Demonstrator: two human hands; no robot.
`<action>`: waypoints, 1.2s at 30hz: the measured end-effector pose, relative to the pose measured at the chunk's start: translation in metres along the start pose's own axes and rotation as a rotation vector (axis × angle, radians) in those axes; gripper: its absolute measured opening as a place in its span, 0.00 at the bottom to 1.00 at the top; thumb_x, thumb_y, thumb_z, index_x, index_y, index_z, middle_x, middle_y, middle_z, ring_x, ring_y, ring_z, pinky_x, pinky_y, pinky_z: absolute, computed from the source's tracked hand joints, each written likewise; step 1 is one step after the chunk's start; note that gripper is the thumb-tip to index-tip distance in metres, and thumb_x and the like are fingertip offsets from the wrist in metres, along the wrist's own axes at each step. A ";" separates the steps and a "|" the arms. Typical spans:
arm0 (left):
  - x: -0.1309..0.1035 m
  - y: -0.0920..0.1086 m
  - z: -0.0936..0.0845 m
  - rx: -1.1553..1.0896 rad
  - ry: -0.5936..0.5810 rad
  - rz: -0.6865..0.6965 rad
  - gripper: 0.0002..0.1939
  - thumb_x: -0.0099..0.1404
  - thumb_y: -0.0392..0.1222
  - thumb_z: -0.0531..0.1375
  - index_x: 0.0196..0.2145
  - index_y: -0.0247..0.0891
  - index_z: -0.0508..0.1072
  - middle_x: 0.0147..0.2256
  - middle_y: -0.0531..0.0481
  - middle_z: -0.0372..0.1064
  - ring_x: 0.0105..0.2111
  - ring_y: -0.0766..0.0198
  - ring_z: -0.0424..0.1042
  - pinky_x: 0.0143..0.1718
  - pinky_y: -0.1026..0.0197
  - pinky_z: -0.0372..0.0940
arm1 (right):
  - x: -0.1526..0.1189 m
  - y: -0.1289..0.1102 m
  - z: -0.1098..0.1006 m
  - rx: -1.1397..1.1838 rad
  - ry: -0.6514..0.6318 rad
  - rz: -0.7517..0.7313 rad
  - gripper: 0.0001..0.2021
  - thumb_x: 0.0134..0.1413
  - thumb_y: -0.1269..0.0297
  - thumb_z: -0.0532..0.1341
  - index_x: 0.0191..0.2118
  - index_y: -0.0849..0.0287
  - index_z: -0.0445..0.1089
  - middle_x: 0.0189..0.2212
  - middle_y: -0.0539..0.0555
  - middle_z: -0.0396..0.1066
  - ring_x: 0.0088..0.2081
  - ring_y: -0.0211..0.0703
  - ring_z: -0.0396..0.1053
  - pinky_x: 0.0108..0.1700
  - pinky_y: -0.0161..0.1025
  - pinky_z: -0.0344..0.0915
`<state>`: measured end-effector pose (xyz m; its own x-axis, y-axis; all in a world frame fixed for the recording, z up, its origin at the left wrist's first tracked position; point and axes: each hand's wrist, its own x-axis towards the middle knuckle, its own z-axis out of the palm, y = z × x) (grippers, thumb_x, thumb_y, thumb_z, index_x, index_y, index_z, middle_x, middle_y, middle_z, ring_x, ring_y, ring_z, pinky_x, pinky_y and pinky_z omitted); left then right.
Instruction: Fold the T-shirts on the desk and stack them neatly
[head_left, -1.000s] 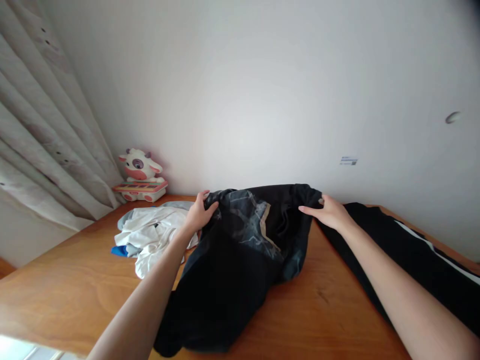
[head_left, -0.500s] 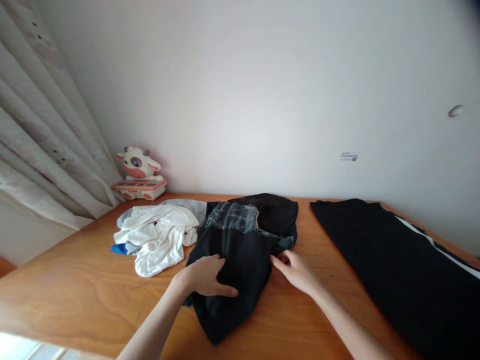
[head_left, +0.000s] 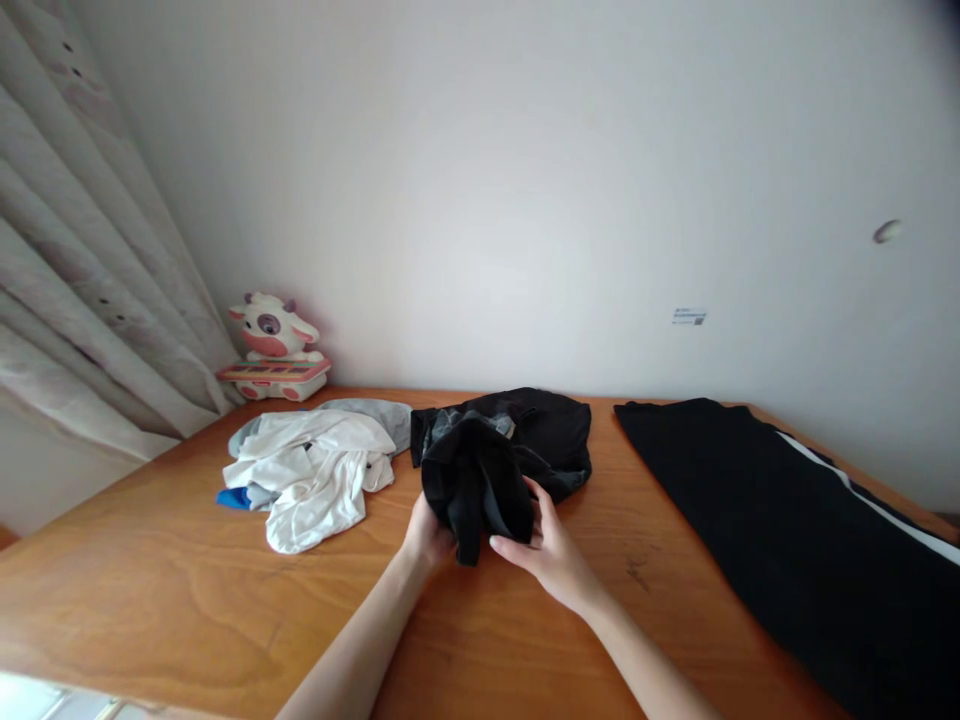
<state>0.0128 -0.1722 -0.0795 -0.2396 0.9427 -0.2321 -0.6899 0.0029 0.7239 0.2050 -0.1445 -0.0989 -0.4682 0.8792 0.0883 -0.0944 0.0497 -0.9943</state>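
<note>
A black garment (head_left: 480, 480) is bunched up between my two hands at the middle of the table, its near end lifted and folded back on itself. My left hand (head_left: 430, 530) grips its lower left side, with the fingers partly hidden under the cloth. On the right side, my right hand (head_left: 546, 548) holds the edge, thumb in front and fingers behind. Behind the bunch lies more dark cloth (head_left: 559, 430), with a grey patterned part showing at its edge. Whether it is all one piece I cannot tell.
To the left lies a heap of white clothes (head_left: 322, 470) with grey and blue pieces. A cow toy with a keyboard (head_left: 276, 345) stands in the back left corner by the curtain (head_left: 97, 280). Black cloth with a white stripe (head_left: 757, 510) is spread along the right of the wooden table (head_left: 187, 590).
The near end of the black garment, which lay flat on the table, is now raised and gathered. My left hand has moved from on top of it to its left side.
</note>
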 end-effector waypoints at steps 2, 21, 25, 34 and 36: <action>-0.004 -0.013 0.000 0.106 -0.105 0.145 0.28 0.60 0.61 0.67 0.49 0.38 0.77 0.49 0.43 0.78 0.56 0.47 0.73 0.59 0.51 0.68 | 0.007 0.007 0.008 -0.116 0.111 -0.064 0.33 0.48 0.51 0.70 0.59 0.55 0.64 0.55 0.61 0.75 0.56 0.57 0.72 0.60 0.53 0.65; -0.013 0.081 -0.020 1.203 0.212 0.847 0.19 0.68 0.42 0.50 0.53 0.40 0.71 0.50 0.44 0.75 0.51 0.54 0.73 0.57 0.52 0.66 | 0.001 -0.067 -0.124 -1.063 0.499 -0.492 0.13 0.63 0.58 0.50 0.46 0.56 0.67 0.42 0.63 0.71 0.45 0.56 0.73 0.48 0.49 0.70; -0.034 0.120 -0.012 1.155 0.333 1.026 0.16 0.67 0.45 0.52 0.49 0.40 0.72 0.45 0.46 0.76 0.48 0.54 0.73 0.54 0.54 0.66 | -0.023 -0.116 -0.142 -1.092 0.583 -0.544 0.14 0.60 0.53 0.54 0.45 0.55 0.69 0.39 0.60 0.73 0.43 0.54 0.74 0.46 0.46 0.71; -0.061 0.120 -0.055 1.716 -0.027 0.322 0.22 0.58 0.48 0.58 0.50 0.42 0.71 0.35 0.47 0.77 0.37 0.49 0.77 0.42 0.53 0.68 | -0.077 -0.094 -0.171 -0.937 -0.247 0.294 0.20 0.52 0.38 0.64 0.36 0.49 0.78 0.36 0.57 0.80 0.41 0.55 0.77 0.45 0.45 0.73; -0.066 0.106 -0.060 1.774 -0.106 0.230 0.24 0.56 0.47 0.62 0.51 0.41 0.71 0.38 0.43 0.78 0.39 0.45 0.78 0.43 0.51 0.68 | -0.072 -0.080 -0.160 -0.949 -0.067 0.160 0.23 0.53 0.36 0.62 0.40 0.50 0.77 0.43 0.58 0.79 0.47 0.57 0.76 0.51 0.47 0.71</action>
<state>-0.0852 -0.2541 -0.0262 -0.1261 0.9908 -0.0497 0.8490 0.1336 0.5112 0.3869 -0.1360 -0.0352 -0.4660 0.8812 -0.0790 0.7107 0.3196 -0.6268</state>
